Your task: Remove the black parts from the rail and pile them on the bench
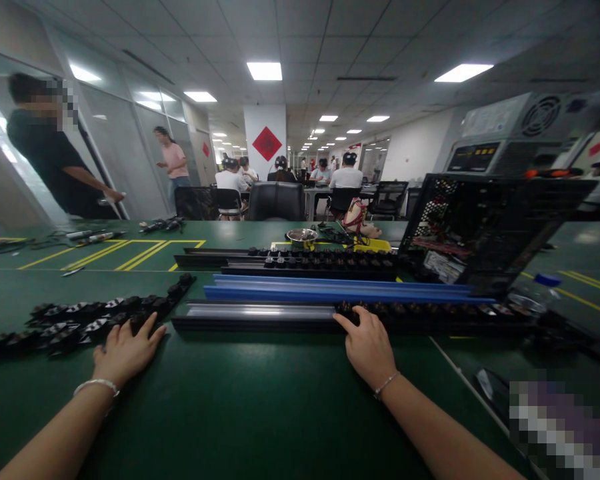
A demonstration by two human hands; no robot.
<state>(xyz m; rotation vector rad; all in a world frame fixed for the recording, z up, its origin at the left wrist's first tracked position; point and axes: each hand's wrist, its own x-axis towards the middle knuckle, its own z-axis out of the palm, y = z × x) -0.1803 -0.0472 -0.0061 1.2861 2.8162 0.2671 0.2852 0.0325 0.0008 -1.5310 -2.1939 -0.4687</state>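
My left hand (129, 348) lies with its fingers spread at the right end of a cluster of small black parts (77, 320), its fingertips over one of them. My right hand (373, 343) rests at a long black rail (250, 325), thumb and index finger apart, beside the first of a row of small black parts (420, 311) seated in it. Left of that thumb, the rail's channel is bare and shiny. Behind it lies a long blue rail (330, 288). Whether my right fingertips pinch a part cannot be made out.
More black rails (320, 265) with parts lie farther back. A round metal dish (302, 235) and a yellow tray (373, 246) stand behind them. At right are an opened black computer case (500, 227) and a blue-capped bottle (545, 287). People sit and stand beyond the table.
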